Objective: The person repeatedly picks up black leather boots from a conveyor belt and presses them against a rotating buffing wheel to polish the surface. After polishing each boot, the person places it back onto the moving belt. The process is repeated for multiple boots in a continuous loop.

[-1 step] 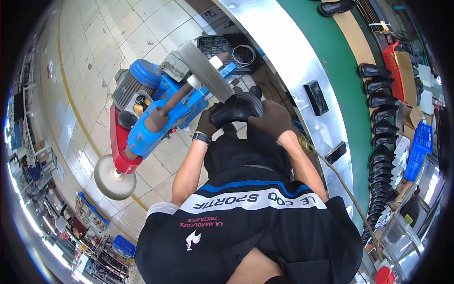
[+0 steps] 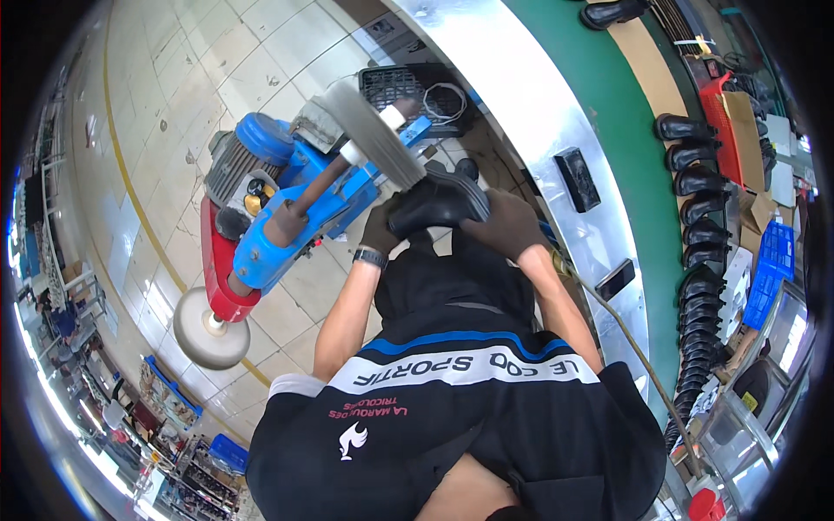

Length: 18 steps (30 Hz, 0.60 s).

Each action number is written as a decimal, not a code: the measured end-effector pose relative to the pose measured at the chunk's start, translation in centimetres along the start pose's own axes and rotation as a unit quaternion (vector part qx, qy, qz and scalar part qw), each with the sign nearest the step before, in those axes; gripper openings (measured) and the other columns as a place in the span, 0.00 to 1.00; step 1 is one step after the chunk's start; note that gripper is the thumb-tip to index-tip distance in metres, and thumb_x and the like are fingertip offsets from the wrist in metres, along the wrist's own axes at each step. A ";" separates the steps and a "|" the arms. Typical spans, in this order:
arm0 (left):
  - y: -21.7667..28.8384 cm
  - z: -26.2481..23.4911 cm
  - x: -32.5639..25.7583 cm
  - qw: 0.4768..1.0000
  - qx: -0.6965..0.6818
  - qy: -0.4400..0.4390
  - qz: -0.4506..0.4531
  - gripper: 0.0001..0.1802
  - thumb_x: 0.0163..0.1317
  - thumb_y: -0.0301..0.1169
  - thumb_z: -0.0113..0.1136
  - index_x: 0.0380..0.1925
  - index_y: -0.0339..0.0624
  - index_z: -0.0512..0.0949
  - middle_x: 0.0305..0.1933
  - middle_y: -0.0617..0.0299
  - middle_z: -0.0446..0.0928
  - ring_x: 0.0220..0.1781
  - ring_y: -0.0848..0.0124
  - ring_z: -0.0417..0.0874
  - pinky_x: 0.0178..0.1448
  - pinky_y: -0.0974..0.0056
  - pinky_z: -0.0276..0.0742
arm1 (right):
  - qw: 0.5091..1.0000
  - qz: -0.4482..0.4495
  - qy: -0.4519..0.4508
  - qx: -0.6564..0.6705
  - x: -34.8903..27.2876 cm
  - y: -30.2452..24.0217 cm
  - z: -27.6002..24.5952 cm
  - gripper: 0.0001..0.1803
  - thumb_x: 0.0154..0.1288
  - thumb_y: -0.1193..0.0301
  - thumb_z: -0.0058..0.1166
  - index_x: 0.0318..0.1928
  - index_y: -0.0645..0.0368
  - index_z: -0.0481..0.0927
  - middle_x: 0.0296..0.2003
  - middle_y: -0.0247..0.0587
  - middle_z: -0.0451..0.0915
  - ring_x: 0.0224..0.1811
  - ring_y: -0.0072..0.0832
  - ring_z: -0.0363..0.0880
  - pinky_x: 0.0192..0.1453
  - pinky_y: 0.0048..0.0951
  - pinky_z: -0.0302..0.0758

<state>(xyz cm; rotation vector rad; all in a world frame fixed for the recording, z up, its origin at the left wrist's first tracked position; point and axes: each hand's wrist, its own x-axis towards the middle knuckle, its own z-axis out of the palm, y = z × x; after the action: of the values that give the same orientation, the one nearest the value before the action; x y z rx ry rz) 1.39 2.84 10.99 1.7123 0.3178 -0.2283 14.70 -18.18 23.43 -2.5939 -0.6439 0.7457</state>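
Both my hands hold a black shoe against the edge of a grey buffing wheel. My left hand, in a dark glove with a watch at the wrist, grips the shoe's left end. My right hand, in a brown glove, grips its right end. The wheel sits on the shaft of a blue and red motor-driven machine standing on the tiled floor. A second, paler wheel is on the shaft's other end, at the lower left.
A curved metal-edged conveyor with a green belt runs along the right, and a row of black shoes stands beside it. A black crate lies behind the machine. A blue crate and red basket stand at far right.
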 end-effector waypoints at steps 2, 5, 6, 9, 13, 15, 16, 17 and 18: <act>3.4 1.7 -0.6 0.994 0.088 0.013 0.064 0.24 0.65 0.22 0.53 0.62 0.30 0.69 0.57 0.52 0.79 0.57 0.64 0.82 0.62 0.61 0.76 | 0.998 -0.007 0.006 0.056 -2.7 3.8 -1.8 0.32 0.44 0.48 0.65 0.40 0.64 0.82 0.39 0.56 0.82 0.44 0.49 0.82 0.50 0.44 0.76; 4.0 6.2 -1.3 0.924 -0.374 0.005 -0.081 0.24 0.62 0.23 0.57 0.60 0.36 0.71 0.55 0.50 0.80 0.54 0.65 0.83 0.55 0.60 0.79 | 0.988 0.076 -0.062 0.118 -7.3 9.2 -5.9 0.39 0.42 0.56 0.72 0.55 0.62 0.74 0.44 0.56 0.82 0.48 0.49 0.82 0.53 0.41 0.76; 6.6 7.1 -0.4 0.922 -0.356 -0.054 -0.142 0.23 0.62 0.23 0.56 0.59 0.36 0.71 0.54 0.50 0.79 0.54 0.64 0.82 0.54 0.59 0.78 | 0.987 0.082 -0.024 0.137 -8.5 10.8 -5.6 0.41 0.43 0.58 0.72 0.57 0.62 0.71 0.45 0.57 0.82 0.49 0.50 0.82 0.53 0.42 0.76; 22.2 7.8 2.7 0.944 0.263 -0.184 0.073 0.17 0.66 0.24 0.51 0.55 0.31 0.72 0.48 0.52 0.78 0.50 0.60 0.81 0.48 0.55 0.75 | 0.944 0.163 0.108 0.267 -9.7 13.1 -4.5 0.48 0.44 0.65 0.74 0.64 0.61 0.60 0.51 0.60 0.79 0.55 0.50 0.79 0.59 0.43 0.75; 33.1 10.0 8.7 0.927 0.034 -0.276 0.250 0.23 0.65 0.20 0.50 0.62 0.35 0.69 0.61 0.35 0.71 0.60 0.55 0.79 0.55 0.60 0.80 | 0.773 0.020 0.343 0.534 -2.7 16.2 -2.8 0.44 0.49 0.70 0.73 0.64 0.61 0.61 0.55 0.45 0.75 0.54 0.32 0.76 0.61 0.34 0.74; 38.5 10.6 8.6 0.926 -0.201 -0.253 0.198 0.23 0.68 0.21 0.45 0.63 0.27 0.65 0.62 0.29 0.68 0.63 0.48 0.76 0.60 0.56 0.80 | 0.704 0.015 0.341 0.623 2.5 17.9 -6.1 0.39 0.52 0.70 0.71 0.61 0.63 0.65 0.53 0.43 0.76 0.52 0.30 0.77 0.58 0.33 0.76; 40.0 10.6 8.9 0.912 -0.250 -0.267 0.187 0.23 0.70 0.22 0.43 0.63 0.24 0.63 0.62 0.28 0.68 0.63 0.45 0.75 0.62 0.54 0.79 | 0.672 0.018 0.344 0.655 4.5 18.6 -8.5 0.36 0.53 0.70 0.70 0.60 0.63 0.66 0.52 0.42 0.77 0.51 0.29 0.78 0.56 0.32 0.77; 41.1 10.2 9.9 0.897 -0.270 -0.285 0.203 0.23 0.71 0.24 0.42 0.64 0.23 0.62 0.62 0.27 0.68 0.63 0.43 0.75 0.64 0.53 0.77 | 0.655 0.024 0.355 0.667 6.3 19.1 -13.1 0.33 0.55 0.70 0.69 0.58 0.65 0.69 0.50 0.42 0.78 0.49 0.28 0.79 0.54 0.31 0.78; 42.0 10.0 10.6 0.882 -0.287 -0.303 0.218 0.23 0.72 0.25 0.41 0.64 0.21 0.61 0.61 0.27 0.68 0.63 0.41 0.75 0.65 0.51 0.76 | 0.617 0.004 0.352 0.704 9.3 22.8 -15.2 0.31 0.55 0.69 0.69 0.57 0.66 0.70 0.48 0.42 0.79 0.48 0.29 0.80 0.54 0.32 0.78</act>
<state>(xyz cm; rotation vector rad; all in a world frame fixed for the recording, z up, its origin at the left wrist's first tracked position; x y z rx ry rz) 25.74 -12.30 44.93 1.0110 -0.4345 -0.2889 37.75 -35.60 21.33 -1.1269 0.2385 0.0012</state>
